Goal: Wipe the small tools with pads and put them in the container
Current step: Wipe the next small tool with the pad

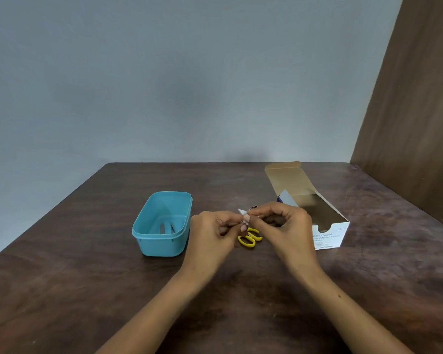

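My left hand (212, 229) and my right hand (284, 221) meet above the table's middle. Between their fingertips is a small white pad (243, 212) wrapped on a small tool; the tool is almost wholly hidden by my fingers. My left hand pinches the tool from below and my right hand pinches the pad at the top. Yellow-handled scissors (250, 238) lie on the table just under my hands. The blue plastic container (161, 223) stands to the left, with one or two slim metal tools (168, 227) lying in it.
An open white box of alcohol swabs (327, 233) lies right of my hands, its lid flap folded back toward the wall. A brown wooden panel (414, 111) rises along the table's right side. The dark wooden table (87, 290) ends at a grey wall.
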{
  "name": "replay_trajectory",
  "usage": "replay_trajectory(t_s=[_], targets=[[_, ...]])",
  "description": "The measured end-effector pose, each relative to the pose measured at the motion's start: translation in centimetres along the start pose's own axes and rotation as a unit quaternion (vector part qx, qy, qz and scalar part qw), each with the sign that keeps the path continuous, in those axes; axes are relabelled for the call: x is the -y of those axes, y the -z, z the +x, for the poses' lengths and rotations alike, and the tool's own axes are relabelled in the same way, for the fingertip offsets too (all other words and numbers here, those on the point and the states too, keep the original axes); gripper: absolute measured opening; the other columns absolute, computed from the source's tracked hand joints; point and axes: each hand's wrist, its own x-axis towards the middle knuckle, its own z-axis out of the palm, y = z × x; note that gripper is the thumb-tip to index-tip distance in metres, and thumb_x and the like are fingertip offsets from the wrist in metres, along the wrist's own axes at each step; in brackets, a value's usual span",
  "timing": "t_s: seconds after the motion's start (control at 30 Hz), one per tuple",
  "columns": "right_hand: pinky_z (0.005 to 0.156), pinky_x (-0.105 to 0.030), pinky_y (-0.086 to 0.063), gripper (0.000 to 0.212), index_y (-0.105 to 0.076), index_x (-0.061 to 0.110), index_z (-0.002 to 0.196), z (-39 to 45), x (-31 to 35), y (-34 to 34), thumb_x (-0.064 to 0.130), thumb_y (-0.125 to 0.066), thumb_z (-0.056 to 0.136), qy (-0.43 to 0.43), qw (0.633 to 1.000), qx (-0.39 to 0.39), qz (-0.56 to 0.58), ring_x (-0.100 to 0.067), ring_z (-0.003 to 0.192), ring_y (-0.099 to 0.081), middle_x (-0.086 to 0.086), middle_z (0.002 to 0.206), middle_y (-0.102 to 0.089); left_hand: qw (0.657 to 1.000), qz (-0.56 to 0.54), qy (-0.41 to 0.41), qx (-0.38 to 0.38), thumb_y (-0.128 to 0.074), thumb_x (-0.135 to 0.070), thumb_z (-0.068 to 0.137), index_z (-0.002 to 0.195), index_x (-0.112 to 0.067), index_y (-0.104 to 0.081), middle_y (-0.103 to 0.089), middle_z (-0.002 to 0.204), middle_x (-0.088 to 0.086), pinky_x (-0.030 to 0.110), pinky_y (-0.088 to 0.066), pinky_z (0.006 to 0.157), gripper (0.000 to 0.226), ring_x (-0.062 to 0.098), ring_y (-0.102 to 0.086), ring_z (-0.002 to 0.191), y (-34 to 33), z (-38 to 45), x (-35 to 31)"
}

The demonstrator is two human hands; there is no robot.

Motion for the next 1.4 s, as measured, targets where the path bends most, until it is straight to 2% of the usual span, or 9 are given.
replay_trajectory(t_s=[0.13,0.3,0.4,0.5,0.7,0.93,1.13,1.3,1.4], targets=[[0.064,-0.012,-0.049,0.005,-0.074,0.013,0.075,0.6,-0.3,0.5,0.011,-0.078,0.074,0.01,0.999,-0.051,-0.014,-0.003,0.068,-0.067,0.005,0.068,-0.072,0.989,-0.123,0.082,0.008,-0.067,-0.001,0.083,0.093,-0.006,-0.072,-0.076,0.08,0.011,0.02,-0.056,0.055,0.013,0.017,-0.074,0.075,0.1,0.1,-0.3],[0.065,-0.014,-0.05,0.011,-0.076,0.014,0.077,0.5,-0.3,0.3,0.005,-0.078,0.072,0.022,0.999,0.017,-0.035,-0.004,0.069,-0.067,0.005,0.073,-0.073,0.967,-0.214,0.137,0.005,-0.064,-0.003,0.085,0.1,-0.005,-0.072,-0.076,0.087,0.01,0.017,-0.056,0.057,0.017,0.018,-0.074,0.082,0.5,0.2,-0.8],[0.065,-0.012,-0.049,0.01,-0.077,0.013,0.077,0.5,-0.2,0.4,0.005,-0.078,0.071,0.033,0.998,0.031,-0.043,-0.004,0.068,-0.067,0.005,0.073,-0.073,0.963,-0.217,0.157,0.012,-0.062,-0.003,0.086,0.099,-0.006,-0.072,-0.077,0.087,0.008,0.016,-0.055,0.055,0.016,0.017,-0.074,0.083,0.7,0.3,-1.0],[0.062,-0.009,-0.048,0.01,-0.074,0.016,0.074,0.5,-0.1,0.4,0.007,-0.078,0.072,0.024,0.998,-0.007,-0.051,-0.001,0.067,-0.065,0.009,0.071,-0.071,0.963,-0.208,0.17,0.02,-0.062,-0.005,0.087,0.101,-0.005,-0.071,-0.076,0.087,0.009,0.016,-0.054,0.054,0.017,0.016,-0.074,0.082,0.7,0.4,-1.1],[0.067,-0.026,-0.054,0.008,-0.068,0.024,0.078,0.6,-0.3,0.6,0.019,-0.073,0.081,0.025,0.995,-0.088,-0.046,-0.007,0.074,-0.066,0.009,0.074,-0.069,0.942,-0.262,0.21,0.011,-0.062,-0.005,0.086,0.104,-0.002,-0.068,-0.076,0.088,0.012,0.015,-0.054,0.053,0.019,0.015,-0.074,0.082,0.7,0.4,-1.5],[0.076,-0.026,-0.056,0.018,-0.072,0.022,0.083,0.7,-0.3,0.5,0.004,-0.069,0.082,0.008,0.999,-0.028,0.029,-0.011,0.081,-0.07,0.005,0.081,-0.074,0.932,-0.282,0.225,-0.003,-0.063,-0.004,0.085,0.105,0.0,-0.067,-0.076,0.087,0.011,0.015,-0.055,0.053,0.02,0.013,-0.074,0.079,0.9,0.6,-1.6],[0.065,-0.016,-0.055,0.023,-0.072,0.015,0.088,0.4,0.0,0.5,0.011,-0.083,0.068,-0.015,1.0,-0.011,0.002,-0.006,0.073,-0.07,0.002,0.082,-0.073,0.937,-0.271,0.221,0.003,-0.063,-0.006,0.086,0.104,-0.004,-0.069,-0.076,0.09,0.01,0.016,-0.055,0.055,0.02,0.014,-0.073,0.084,1.1,0.5,-1.6],[0.071,-0.018,-0.054,0.006,-0.075,0.015,0.084,0.6,-0.4,0.6,0.015,-0.075,0.078,-0.004,1.0,-0.023,-0.001,-0.007,0.076,-0.07,0.004,0.079,-0.075,0.94,-0.26,0.222,-0.002,-0.063,-0.006,0.086,0.104,-0.003,-0.069,-0.076,0.088,0.009,0.016,-0.054,0.053,0.019,0.013,-0.074,0.082,1.0,0.5,-1.7],[0.073,-0.022,-0.055,0.006,-0.074,0.013,0.085,0.7,-0.6,0.5,0.014,-0.068,0.084,-0.001,1.0,-0.024,-0.012,-0.009,0.077,-0.07,0.002,0.08,-0.075,0.939,-0.26,0.227,-0.008,-0.064,-0.005,0.086,0.102,-0.003,-0.069,-0.076,0.086,0.009,0.016,-0.055,0.053,0.018,0.013,-0.074,0.079,1.0,0.5,-1.7]])
